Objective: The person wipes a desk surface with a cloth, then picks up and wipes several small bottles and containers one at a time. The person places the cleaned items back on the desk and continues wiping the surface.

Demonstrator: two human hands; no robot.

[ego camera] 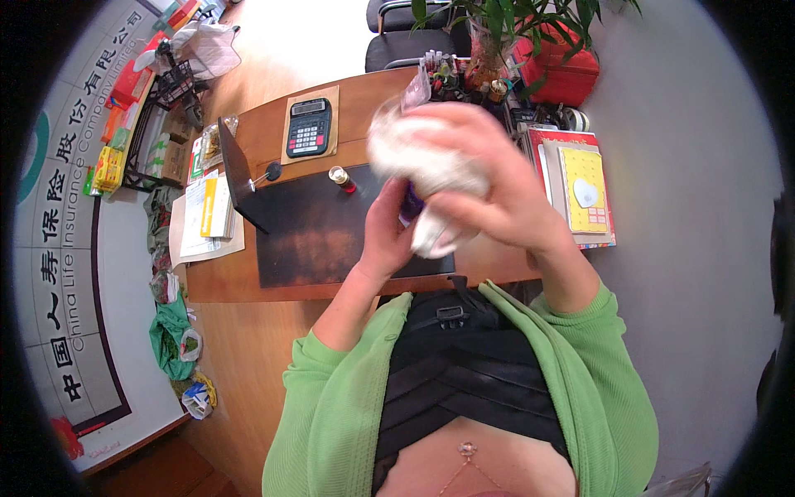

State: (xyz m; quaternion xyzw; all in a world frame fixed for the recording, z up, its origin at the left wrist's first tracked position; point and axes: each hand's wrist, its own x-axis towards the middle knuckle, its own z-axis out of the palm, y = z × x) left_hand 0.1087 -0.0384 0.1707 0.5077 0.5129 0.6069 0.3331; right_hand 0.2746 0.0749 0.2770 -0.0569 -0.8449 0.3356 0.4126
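Observation:
My right hand (497, 186) grips a bunched white cloth (422, 149), blurred as if in motion, above the desk. Close beneath it my left hand (391, 227) holds a small purple object (412, 204); most of it is hidden behind the cloth and fingers, so its kind is unclear. Part of the cloth hangs down beside the left fingers. On the dark desk mat (323, 242), to the left of both hands, stands a small glass bottle (342, 179) with red liquid at its base.
A calculator (309, 127) rests on brown paper at the desk's far side. Left stands a dark upright panel (239, 174) near papers (214, 205). Pens (442, 71) and a leafy plant (497, 25) occupy the back right. Yellow card (584, 174) tops a stack at right.

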